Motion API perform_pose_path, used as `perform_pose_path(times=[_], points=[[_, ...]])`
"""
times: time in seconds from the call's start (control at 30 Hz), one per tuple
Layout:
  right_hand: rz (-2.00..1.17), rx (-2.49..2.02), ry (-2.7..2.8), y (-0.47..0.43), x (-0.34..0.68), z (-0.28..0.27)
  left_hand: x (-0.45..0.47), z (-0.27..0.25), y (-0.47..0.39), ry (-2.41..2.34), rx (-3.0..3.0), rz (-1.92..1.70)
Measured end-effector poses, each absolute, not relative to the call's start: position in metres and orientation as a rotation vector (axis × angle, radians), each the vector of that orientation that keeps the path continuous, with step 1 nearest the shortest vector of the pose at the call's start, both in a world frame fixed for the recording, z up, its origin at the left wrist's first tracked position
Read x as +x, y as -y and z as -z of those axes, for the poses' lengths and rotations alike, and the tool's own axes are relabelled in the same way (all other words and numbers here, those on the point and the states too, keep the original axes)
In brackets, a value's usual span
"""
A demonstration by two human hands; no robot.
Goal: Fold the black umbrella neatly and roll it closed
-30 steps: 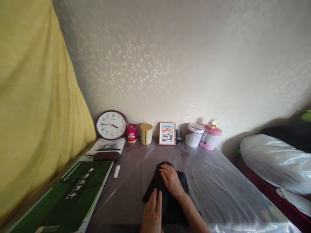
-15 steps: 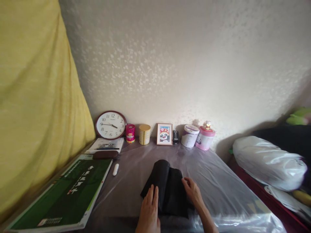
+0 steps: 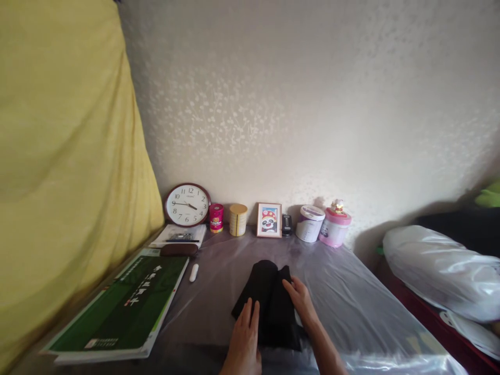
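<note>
A folded black cloth [image 3: 269,312] lies near the front of the table, with two raised folds meeting along a crease in its middle. My left hand [image 3: 246,336] rests on its left part, fingers stretched out and lying flat. At the right side, my right hand [image 3: 300,298] grips the cloth's folded edge between thumb and fingers. The undersides of the right fingers are partly hidden by the cloth.
A shiny grey cover spreads over the table [image 3: 351,312]. To the left are a green book [image 3: 128,302], a brown case [image 3: 178,250] and a small white object [image 3: 194,273]. A clock [image 3: 188,204], tins, a picture frame [image 3: 269,220] and tubs line the wall.
My right hand has brought the cloth's right edge inward and up, narrowing the right part. My left hand stays on the left part. The whole view has shifted slightly.
</note>
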State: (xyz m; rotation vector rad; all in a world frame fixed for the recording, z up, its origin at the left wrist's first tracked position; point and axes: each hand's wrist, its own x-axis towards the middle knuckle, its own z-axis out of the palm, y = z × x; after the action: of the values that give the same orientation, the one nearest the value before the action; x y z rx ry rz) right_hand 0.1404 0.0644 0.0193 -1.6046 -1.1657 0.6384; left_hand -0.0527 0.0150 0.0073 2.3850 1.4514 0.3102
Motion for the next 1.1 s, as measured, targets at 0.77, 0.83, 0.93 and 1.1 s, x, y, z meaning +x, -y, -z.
perform_pose_path(times=[0.77,0.83,0.93,1.1], points=[[-0.654,-1.879,1.51,-0.115,0.075,-0.018,-0.047,0.003,-0.008,-1.59,2.379,-0.293],[-0.703,-1.871,1.554,-0.114,0.073,-0.021,-0.051,0.009,-0.008,-1.602,2.372,-0.297],[-0.712,-1.857,1.63,-0.111,0.071,-0.025,-0.061,0.018,-0.009,-1.55,2.389,-0.359],[-0.634,-1.816,1.757,-0.104,0.069,-0.032,-0.073,0.016,-0.011,-1.501,2.488,-0.692]])
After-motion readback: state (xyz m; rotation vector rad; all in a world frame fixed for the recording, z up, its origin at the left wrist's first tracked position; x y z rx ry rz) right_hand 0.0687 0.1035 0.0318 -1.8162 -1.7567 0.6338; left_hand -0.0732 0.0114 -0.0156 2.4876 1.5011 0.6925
